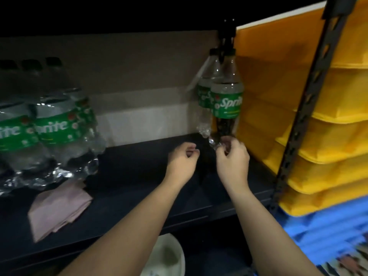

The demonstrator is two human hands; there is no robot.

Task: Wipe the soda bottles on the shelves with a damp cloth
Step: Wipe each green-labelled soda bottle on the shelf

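Observation:
Two clear Sprite bottles with green labels stand at the right end of the dark shelf (123,188): the front bottle (227,100) and a second bottle (204,96) behind it to the left. My right hand (232,160) grips the base of the front bottle with curled fingers. Just to its left, my left hand (182,161) hovers over the shelf, fingers curled, with nothing visible in it. A dark shape between my hands is too dim to identify. A folded pink cloth (57,208) lies on the shelf at the front left, away from both hands.
A shrink-wrapped pack of Sprite bottles (49,132) fills the shelf's left side. A black shelf upright (302,108) and stacked yellow sheets (328,136) over blue ones (326,230) close off the right. A white bowl (167,255) sits below the shelf edge.

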